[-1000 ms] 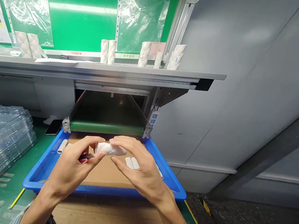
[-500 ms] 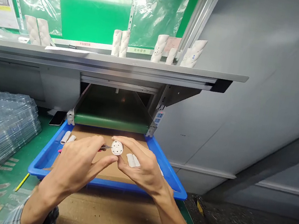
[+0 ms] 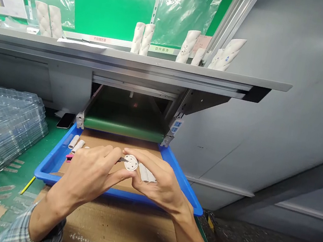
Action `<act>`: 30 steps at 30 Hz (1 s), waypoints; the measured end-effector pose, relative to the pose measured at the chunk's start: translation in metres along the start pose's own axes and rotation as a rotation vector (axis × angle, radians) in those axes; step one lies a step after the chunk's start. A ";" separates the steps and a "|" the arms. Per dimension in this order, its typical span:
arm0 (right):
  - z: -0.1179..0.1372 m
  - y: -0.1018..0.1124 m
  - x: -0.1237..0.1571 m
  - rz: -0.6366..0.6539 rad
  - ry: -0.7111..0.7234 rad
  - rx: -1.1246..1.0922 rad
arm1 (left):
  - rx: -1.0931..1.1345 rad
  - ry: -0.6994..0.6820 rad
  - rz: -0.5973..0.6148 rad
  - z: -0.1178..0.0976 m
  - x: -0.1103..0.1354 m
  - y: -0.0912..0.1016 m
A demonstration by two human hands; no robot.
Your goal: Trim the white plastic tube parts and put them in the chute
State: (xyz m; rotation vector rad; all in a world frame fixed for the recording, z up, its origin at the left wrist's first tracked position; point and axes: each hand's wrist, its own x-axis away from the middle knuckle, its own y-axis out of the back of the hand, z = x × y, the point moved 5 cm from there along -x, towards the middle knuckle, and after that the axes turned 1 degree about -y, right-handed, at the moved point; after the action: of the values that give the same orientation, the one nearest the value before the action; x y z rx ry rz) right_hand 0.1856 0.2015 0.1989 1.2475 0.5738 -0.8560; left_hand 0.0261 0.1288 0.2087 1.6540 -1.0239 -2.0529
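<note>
My right hand is closed around a white plastic tube, with fingers above and thumb below. The tube's round end, pierced by several small holes, faces me. In my left hand is a pair of small nippers, mostly hidden by the fingers. Their dark pointed tip reaches the left part of the tube's end face. My left thumb lies close under the tube's lower edge. Both hands are above a blue tray lined with cardboard.
White tubes lie at the tray's left, others beside my right hand. A pink object is left of my left hand. Clear plastic trays are stacked left, near a phone. A green conveyor ends behind the tray.
The view has shifted, and both hands sit slightly farther right in it. The nippers' tip has come further over the tube's end face. The tube has tilted a little.
</note>
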 end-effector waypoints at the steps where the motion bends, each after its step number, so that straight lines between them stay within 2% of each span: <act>1: 0.000 0.001 0.000 -0.007 0.002 0.000 | -0.007 -0.001 0.002 0.000 0.000 0.000; 8: -0.001 0.003 0.000 0.007 -0.016 -0.011 | -0.005 0.000 0.011 -0.001 0.000 0.000; 15: -0.006 0.003 -0.001 0.102 -0.094 -0.192 | 0.033 0.020 0.053 0.004 0.001 -0.002; 22: -0.010 0.008 0.002 0.021 -0.094 -0.184 | 0.041 0.046 0.029 0.003 0.002 0.000; 30: -0.005 0.009 0.004 -0.053 -0.067 -0.055 | 0.044 0.050 0.001 -0.001 0.002 -0.003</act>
State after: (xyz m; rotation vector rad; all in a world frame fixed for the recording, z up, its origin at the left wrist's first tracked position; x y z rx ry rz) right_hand 0.1958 0.2065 0.1998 1.1536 0.5757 -0.9172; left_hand 0.0266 0.1292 0.2051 1.7167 -1.0599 -1.9917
